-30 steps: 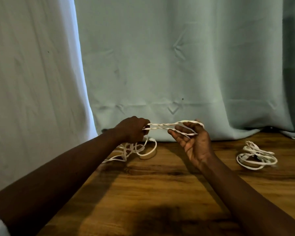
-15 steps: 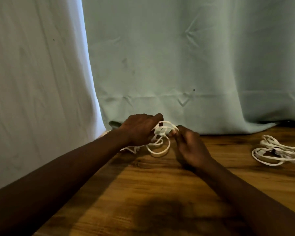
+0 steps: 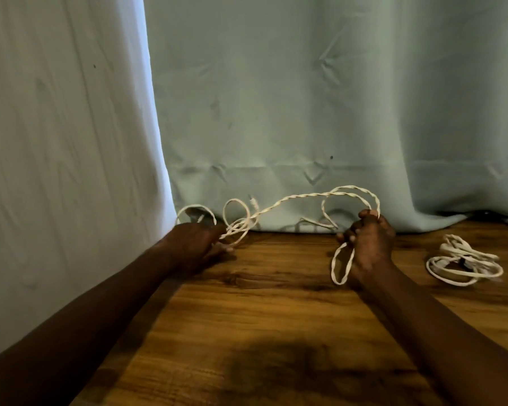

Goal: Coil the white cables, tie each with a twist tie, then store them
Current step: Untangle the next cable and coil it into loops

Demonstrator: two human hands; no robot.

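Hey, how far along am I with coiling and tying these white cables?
Looks done: one coiled white cable bundle lies at the right of the wooden table; a dark spot at its middle may be a tie. In hand: a loose twisted white cable strung between the left hand and the right hand, not yet coiled. Left: coil it, tie it, store both; no container is visible.

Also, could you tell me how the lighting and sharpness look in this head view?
Head view: dim, warm light, brighter along the white curtain edge. Head view: a broad dark shadow falls on the wooden table near the bottom. Head view: the coiled cable at right looks slightly smeared; the twisted cable between the left hand and right hand looks fairly crisp.
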